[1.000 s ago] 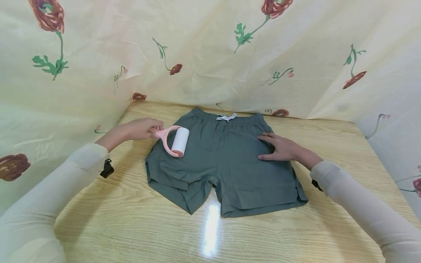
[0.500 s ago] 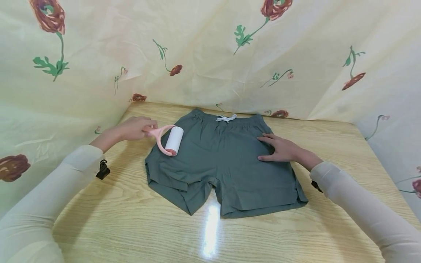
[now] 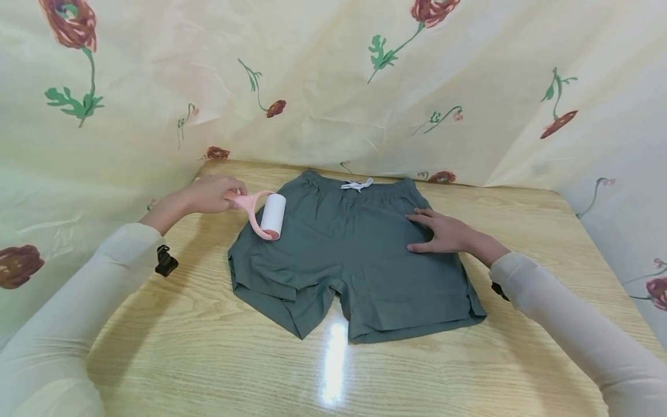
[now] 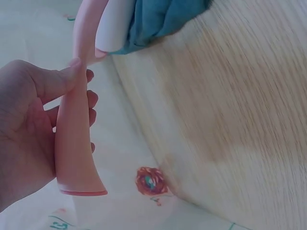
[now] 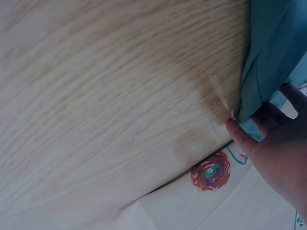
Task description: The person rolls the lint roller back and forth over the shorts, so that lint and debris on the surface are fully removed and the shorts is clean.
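Note:
Dark green shorts lie spread on the wooden table, with a white drawstring at the far waistband. My left hand grips the pink handle of a lint roller. In the left wrist view the thumb lies along one side of that handle and the fingers wrap behind it. The roller's white cylinder is over the left side of the shorts, below the waistband. My right hand rests with spread fingers on the right side of the shorts. In the right wrist view its fingers reach over the dark green cloth.
A pale floral sheet hangs behind and to the left of the wooden table. A bright light reflection lies on the table in front of the shorts. The left leg of the shorts has its hem folded unevenly.
The left hand has drawn the lint roller left and slightly away, toward the left edge of the shorts. The right hand stays in place on the cloth.

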